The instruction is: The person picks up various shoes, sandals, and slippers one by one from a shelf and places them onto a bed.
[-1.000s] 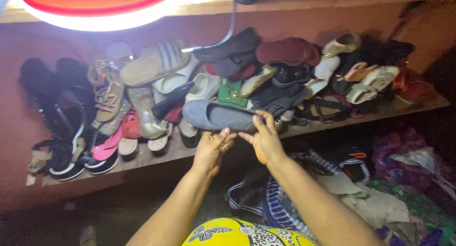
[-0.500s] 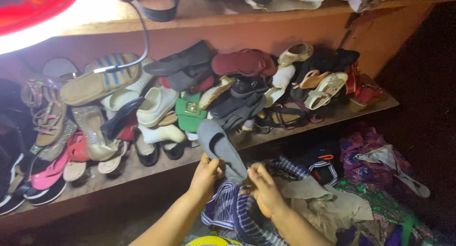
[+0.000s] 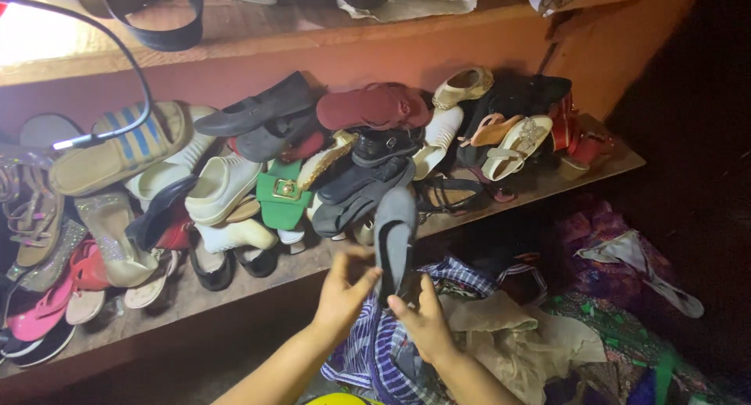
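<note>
1. Wooden shelf (image 3: 235,284) runs across the back, with a red wall behind it and a big heap of shoes on it.
2. Both hands hold one grey shoe (image 3: 395,237) up in front of the shelf edge.
3. Its bottom end sits between the two hands, and its long side points straight up and away from the fingers.
4. Left hand (image 3: 342,292) has its fingers curled on the left side of the shoe, near the bottom.
5. Right hand (image 3: 425,320) pinches the shoe from below and from the right, with the thumb pushed up on it.
6. Both hands are closed on the shoe, and both are about as near to it as each other.
7. Just past the fingertips, behind the top of the shoe, lie dark flat shoes (image 3: 364,194) in a pile.
8. Up and to the left of the left fingers sits a green shoe with a gold buckle (image 3: 282,198), and white shoes (image 3: 223,188) lie further left.
9. Up and to the right of the right fingers are strappy sandals (image 3: 516,145) and a dark red shoe (image 3: 374,106).
10. Under the hands lies a blue striped cloth (image 3: 375,350), and a tan cloth (image 3: 516,335) lies to the right of the right fingers.
11. Nothing sits between the hands and the shelf but the grey shoe.
</note>
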